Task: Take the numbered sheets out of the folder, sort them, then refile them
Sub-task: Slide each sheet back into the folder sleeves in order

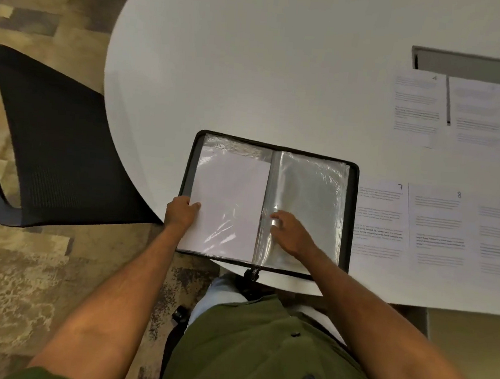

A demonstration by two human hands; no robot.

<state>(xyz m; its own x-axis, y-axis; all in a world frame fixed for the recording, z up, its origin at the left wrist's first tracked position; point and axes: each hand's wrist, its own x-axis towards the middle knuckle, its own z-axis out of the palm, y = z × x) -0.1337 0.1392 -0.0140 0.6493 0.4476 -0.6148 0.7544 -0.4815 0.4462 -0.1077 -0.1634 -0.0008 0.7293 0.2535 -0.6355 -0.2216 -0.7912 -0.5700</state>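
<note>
So the person is sitting at a white table (254,53) with the zip folder (267,204) lying open right at the near edge, partly hanging over their lap. Looks like they're somewhere in the middle of the job: a bunch of numbered sheets are already lying out on the table to the right. The near row is showing sheet 7 (380,219) just beside the folder, then sheet 8 (439,227), then another one running off the edge whose number is too faint to read. Further back, sheet 4 (416,108) is lying with a couple more pages next to it and a pen (448,101) resting on top.

Folder contents: the left-hand sleeve is still holding a white sheet (228,199), blank side up or too washed out to read, so I'd say emptying isn't finished. The right-hand sleeve (310,206) is looking empty, just crinkly clear plastic.

The left hand (180,212) is gripping the folder's left edge, thumb lying on the page. The right hand (289,232) is resting near the spine, fingers curling onto the plastic; whether it's actually pinching a sleeve I can't tell.

Sorting and refiling are probably still ahead.
</note>
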